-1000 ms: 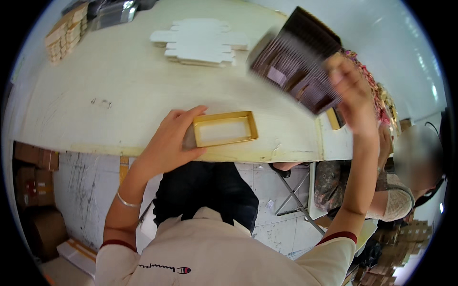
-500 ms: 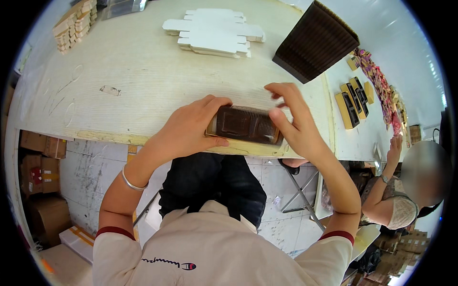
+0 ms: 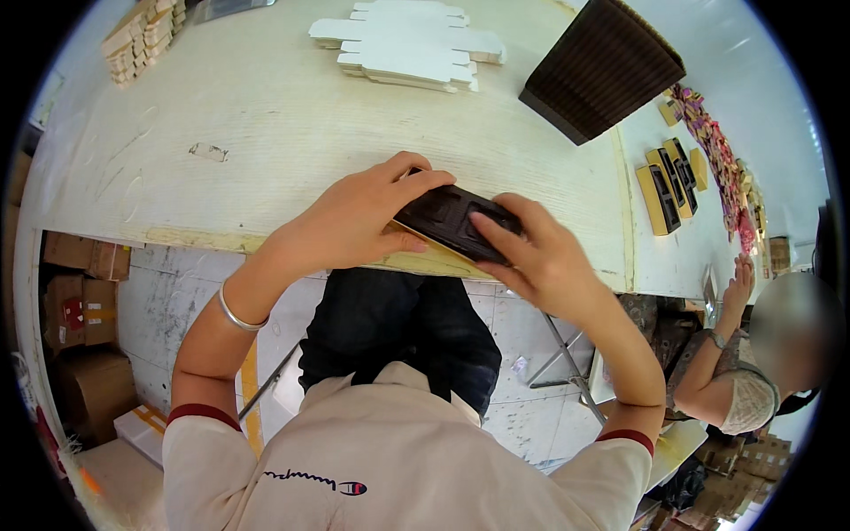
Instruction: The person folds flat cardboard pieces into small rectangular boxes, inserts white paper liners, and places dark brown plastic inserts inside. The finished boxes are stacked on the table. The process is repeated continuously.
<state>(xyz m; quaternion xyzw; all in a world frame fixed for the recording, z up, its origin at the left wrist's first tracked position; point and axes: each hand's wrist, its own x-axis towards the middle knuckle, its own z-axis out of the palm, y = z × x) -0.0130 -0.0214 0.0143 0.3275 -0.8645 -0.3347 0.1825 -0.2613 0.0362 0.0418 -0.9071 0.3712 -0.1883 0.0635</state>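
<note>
A dark brown plastic tray (image 3: 454, 214) with moulded hollows sits in a narrow gold box, whose gold side (image 3: 436, 245) shows along the near edge. It is at the front edge of the table, slanting down to the right. My left hand (image 3: 359, 221) is closed round its left end, fingers over the far side and thumb at the near side. At the right end my right hand (image 3: 542, 255) grips the tray and box, with one digit pressing on the tray's upper face. The far right corner is partly hidden by that hand.
Flat white box blanks (image 3: 403, 40) lie stacked at the back. A tall stack of brown trays (image 3: 602, 71) stands back right. Several gold boxes with trays (image 3: 660, 199) and a heap of small colourful packets (image 3: 708, 142) are farther right, near a co-worker's hand (image 3: 739, 281). Pale stacked pieces (image 3: 146, 40) stand far left.
My right hand, which hovered with fingers apart at the right end, now presses on the tray and grips it. The tray and box have tilted and turned, and the tray now looks darker.
</note>
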